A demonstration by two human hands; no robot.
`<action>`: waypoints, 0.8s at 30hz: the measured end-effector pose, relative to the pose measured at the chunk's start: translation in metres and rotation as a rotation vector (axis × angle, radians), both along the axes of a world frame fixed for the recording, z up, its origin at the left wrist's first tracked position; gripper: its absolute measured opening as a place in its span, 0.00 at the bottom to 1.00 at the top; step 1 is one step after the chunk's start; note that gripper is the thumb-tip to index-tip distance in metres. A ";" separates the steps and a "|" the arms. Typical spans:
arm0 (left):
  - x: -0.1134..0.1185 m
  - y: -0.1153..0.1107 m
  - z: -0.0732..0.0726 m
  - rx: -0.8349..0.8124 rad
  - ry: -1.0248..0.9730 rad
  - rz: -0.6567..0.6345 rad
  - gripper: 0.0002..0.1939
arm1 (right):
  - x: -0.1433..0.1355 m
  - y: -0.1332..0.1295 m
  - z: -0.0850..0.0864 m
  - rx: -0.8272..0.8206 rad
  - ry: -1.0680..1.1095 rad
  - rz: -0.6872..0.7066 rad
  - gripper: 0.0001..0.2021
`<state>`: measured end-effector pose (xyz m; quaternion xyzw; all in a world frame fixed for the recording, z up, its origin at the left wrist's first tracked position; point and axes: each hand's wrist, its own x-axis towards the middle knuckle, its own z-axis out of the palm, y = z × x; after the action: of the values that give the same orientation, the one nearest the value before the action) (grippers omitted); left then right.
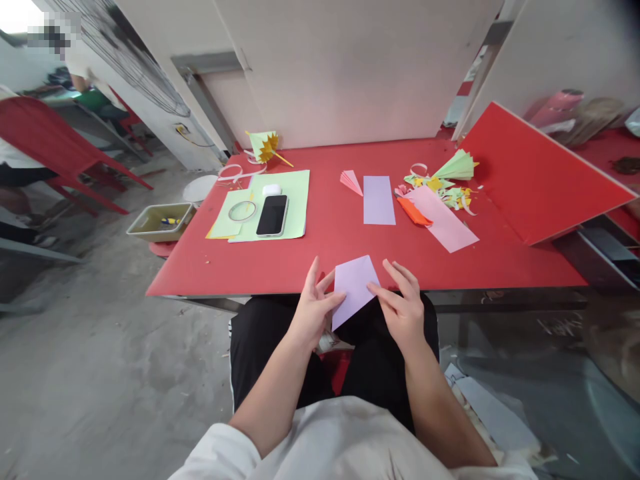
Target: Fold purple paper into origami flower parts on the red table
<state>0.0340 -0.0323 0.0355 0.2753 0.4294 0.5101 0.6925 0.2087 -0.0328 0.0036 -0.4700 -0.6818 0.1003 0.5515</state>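
Note:
A sheet of light purple paper is held tilted over my lap, at the table's front edge. My left hand grips its left side, thumb on the near face and some fingers behind. At the right edge, my right hand has a fingertip on the paper, with its other fingers stretched upward; what lies behind the sheet is hidden. Beyond the hands, a second purple paper strip lies flat. Near it are a pink pleated paper fan, an orange cutter knife and a pink paper strip.
On the red table, green paper sheets carry a phone, a tape roll and a white case. Paper scraps and a pleated green piece lie right, before a red board. A bin stands left.

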 end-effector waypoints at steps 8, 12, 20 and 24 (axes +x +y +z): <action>0.008 -0.006 0.007 0.145 0.228 0.056 0.50 | -0.014 -0.001 0.004 -0.636 0.746 0.297 0.34; 0.010 -0.008 0.004 0.119 0.278 -0.117 0.48 | -0.020 0.000 0.008 -0.722 0.805 0.179 0.31; 0.002 -0.010 -0.005 0.175 0.476 -0.307 0.45 | -0.018 0.006 0.007 -0.851 1.042 0.219 0.17; -0.003 -0.011 0.003 0.244 0.578 -0.394 0.44 | -0.017 0.005 0.007 -1.016 1.095 0.335 0.12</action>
<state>0.0310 -0.0435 0.0389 0.5660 0.4818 0.3156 0.5898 0.1918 -0.0275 0.0108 -0.4394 -0.2432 0.7025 0.5042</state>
